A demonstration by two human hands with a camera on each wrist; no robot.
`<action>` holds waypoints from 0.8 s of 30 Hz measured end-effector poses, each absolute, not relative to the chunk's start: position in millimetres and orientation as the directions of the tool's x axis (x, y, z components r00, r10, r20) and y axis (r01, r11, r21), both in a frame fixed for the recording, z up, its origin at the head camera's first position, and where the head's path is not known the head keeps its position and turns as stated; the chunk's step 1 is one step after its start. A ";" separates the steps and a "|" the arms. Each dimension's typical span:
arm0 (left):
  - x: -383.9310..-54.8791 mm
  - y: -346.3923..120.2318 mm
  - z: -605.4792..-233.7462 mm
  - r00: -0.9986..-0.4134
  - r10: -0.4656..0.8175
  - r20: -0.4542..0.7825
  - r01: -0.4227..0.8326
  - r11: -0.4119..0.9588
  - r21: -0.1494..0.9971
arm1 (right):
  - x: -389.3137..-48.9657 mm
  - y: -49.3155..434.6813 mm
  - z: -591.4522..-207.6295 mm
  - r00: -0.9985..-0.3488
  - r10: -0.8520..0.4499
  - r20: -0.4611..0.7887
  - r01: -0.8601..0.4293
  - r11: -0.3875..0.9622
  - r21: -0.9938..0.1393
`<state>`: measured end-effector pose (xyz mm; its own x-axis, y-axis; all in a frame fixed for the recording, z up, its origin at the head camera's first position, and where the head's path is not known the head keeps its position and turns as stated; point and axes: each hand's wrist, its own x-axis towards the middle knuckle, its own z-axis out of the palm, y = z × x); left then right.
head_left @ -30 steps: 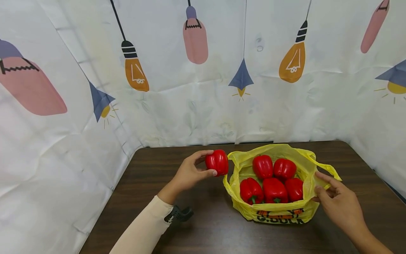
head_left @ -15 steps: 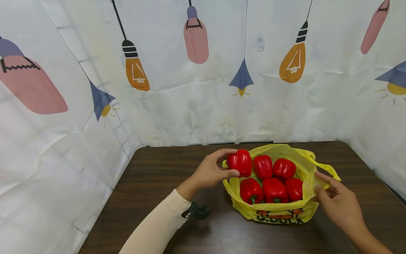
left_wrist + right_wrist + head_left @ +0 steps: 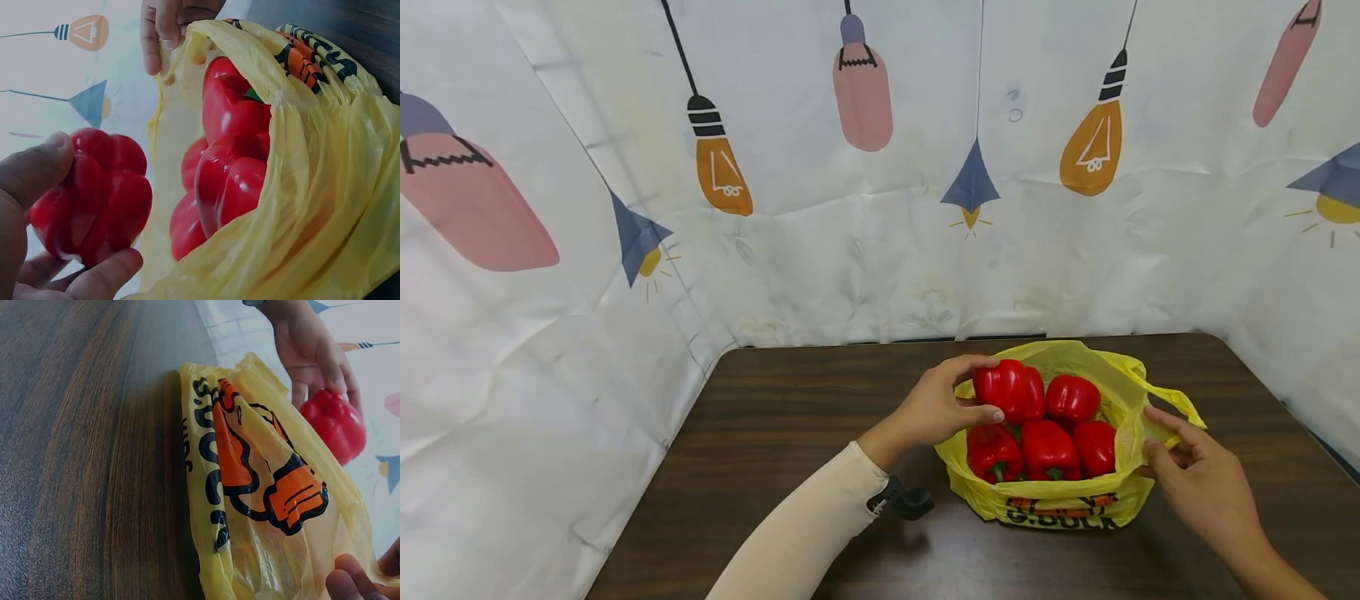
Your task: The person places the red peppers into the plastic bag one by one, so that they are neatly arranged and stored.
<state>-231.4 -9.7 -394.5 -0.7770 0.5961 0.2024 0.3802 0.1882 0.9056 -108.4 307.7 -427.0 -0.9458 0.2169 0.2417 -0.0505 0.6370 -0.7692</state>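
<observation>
My left hand (image 3: 934, 407) grips a shiny red bell pepper (image 3: 997, 388) between thumb and fingers, over the left part of the bag's mouth. A yellow plastic bag (image 3: 977, 493) stands on the table with its mouth spread wide. Several more red bell peppers (image 3: 1051, 450) lie inside it; the held one hides part of one at the back left. At the bag's right side my right hand (image 3: 1210, 483) pinches the rim between thumb and fingers. In the left wrist view the held bell pepper (image 3: 94, 197) is apart from the bag's peppers (image 3: 231, 181).
The dark wood-grain table (image 3: 760, 417) extends on both sides of the bag. Behind it hangs a white curtain (image 3: 850, 250) printed with lamps and bulbs. A dark strap with a black piece (image 3: 902, 500) sits on my left wrist.
My left hand has carried the bell pepper rightward, from outside the bag's left edge to over its mouth. The right hand and the bag have stayed in place.
</observation>
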 end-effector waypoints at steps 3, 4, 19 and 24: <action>-232.8 -4.8 -395.8 -0.782 0.588 0.206 0.400 0.222 0.889 | -108.3 308.3 -427.3 -0.947 0.217 0.237 -0.047 0.636 -0.770; -233.2 -3.8 -396.3 -0.785 0.584 0.206 0.409 0.239 0.880 | -108.3 308.6 -427.5 -0.947 0.218 0.236 -0.045 0.637 -0.770; -240.3 -3.3 -407.9 -0.834 0.511 0.206 0.486 0.508 0.711 | -108.4 310.9 -428.4 -0.942 0.219 0.255 -0.057 0.643 -0.763; -241.3 -3.3 -411.8 -0.843 0.501 0.196 0.487 0.557 0.673 | -108.1 311.2 -428.5 -0.942 0.221 0.251 -0.054 0.640 -0.766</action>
